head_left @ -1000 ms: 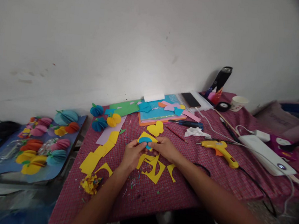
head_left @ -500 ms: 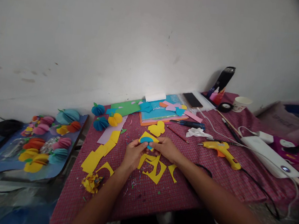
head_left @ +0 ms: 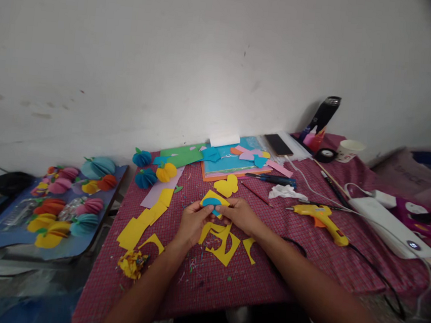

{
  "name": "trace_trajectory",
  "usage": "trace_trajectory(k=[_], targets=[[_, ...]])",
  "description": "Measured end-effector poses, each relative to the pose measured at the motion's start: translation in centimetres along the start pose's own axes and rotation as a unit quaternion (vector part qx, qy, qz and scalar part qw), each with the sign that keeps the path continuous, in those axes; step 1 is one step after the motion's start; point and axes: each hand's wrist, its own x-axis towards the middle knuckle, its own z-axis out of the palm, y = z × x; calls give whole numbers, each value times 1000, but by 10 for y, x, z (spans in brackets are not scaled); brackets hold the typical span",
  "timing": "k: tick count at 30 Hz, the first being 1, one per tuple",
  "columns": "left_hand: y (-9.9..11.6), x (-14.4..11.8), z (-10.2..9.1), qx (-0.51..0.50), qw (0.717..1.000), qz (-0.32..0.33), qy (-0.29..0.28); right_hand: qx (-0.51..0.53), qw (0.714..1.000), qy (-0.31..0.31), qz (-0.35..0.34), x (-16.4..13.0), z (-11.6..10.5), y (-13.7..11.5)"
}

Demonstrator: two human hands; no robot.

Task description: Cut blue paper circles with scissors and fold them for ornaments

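Observation:
Over the middle of the table, both hands grip a small yellow paper square (head_left: 226,201) with a blue paper oval (head_left: 211,202) laid on top. My left hand (head_left: 193,220) pinches its left side, the thumb pressing on the blue piece. On the right side my right hand (head_left: 239,215) pinches the same papers; its thumb is close to the other one. Just beyond the hands lies a pile of yellow cut-out rounds (head_left: 226,185). Below them are yellow paper offcuts (head_left: 227,254), and a row of yellow squares (head_left: 132,230) lies to the left.
A yellow glue gun (head_left: 322,220), a white power strip (head_left: 388,226), scissors (head_left: 272,179), a pencil (head_left: 256,193) and crumpled tissue (head_left: 288,192) lie to the right. Coloured sheets (head_left: 215,169) and a phone (head_left: 278,144) lie at the back. Paper pumpkins (head_left: 56,235) fill the blue side table.

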Motion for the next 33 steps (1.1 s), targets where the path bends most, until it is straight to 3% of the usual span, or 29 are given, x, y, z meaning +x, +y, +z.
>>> trace_trajectory(k=[33], targets=[[0, 0, 1, 2, 1000, -3, -6, -16, 1000, 3, -3, -1, -1, -3]])
